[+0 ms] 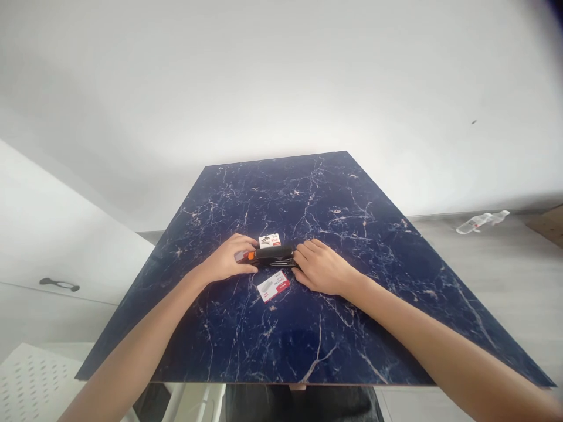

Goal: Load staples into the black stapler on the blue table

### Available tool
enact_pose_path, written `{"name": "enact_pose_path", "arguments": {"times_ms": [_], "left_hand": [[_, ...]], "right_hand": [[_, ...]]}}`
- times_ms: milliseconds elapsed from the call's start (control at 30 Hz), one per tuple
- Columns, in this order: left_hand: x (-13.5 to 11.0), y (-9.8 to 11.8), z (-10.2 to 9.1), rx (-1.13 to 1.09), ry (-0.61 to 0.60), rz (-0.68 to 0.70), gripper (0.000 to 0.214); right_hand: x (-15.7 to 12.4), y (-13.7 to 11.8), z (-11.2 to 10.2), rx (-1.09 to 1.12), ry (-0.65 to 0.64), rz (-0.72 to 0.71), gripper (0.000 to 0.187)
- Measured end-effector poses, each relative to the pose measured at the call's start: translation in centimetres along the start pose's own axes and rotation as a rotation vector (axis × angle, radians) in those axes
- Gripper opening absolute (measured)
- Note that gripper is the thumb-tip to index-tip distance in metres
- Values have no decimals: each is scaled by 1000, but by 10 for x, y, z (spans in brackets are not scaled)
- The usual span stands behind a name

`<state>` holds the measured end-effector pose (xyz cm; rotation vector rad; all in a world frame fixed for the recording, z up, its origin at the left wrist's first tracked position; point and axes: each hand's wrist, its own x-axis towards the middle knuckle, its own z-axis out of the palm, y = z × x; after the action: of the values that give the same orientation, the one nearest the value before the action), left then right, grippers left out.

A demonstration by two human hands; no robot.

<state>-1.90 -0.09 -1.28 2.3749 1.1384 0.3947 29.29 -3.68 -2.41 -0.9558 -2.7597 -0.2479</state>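
A black stapler with an orange part at its left end lies crosswise on the blue marbled table. My left hand is closed around its left end, thumb on the near side. Around the right end my right hand is closed, fingers bent over it and hiding that tip. Just behind the stapler sits a small white and red box with a stapler pictured on it, partly covered. In front lies another small white and red box, slightly turned, its print too small to read.
White wall rises behind the table. At the left stands a white cabinet with a dark handle, and below it a perforated white surface. A clear plastic bottle lies on the floor at the right.
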Motion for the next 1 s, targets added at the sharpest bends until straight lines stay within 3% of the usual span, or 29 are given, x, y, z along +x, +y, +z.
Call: {"name": "enact_pose_path", "arguments": {"times_ms": [700, 1000], "left_hand": [[3, -5, 5, 81, 72, 55, 40], [2, -3, 6, 60, 93, 53, 40]], "right_hand": [[3, -2, 1, 213, -81, 200, 15], [5, -4, -2, 214, -101, 218, 16]]}}
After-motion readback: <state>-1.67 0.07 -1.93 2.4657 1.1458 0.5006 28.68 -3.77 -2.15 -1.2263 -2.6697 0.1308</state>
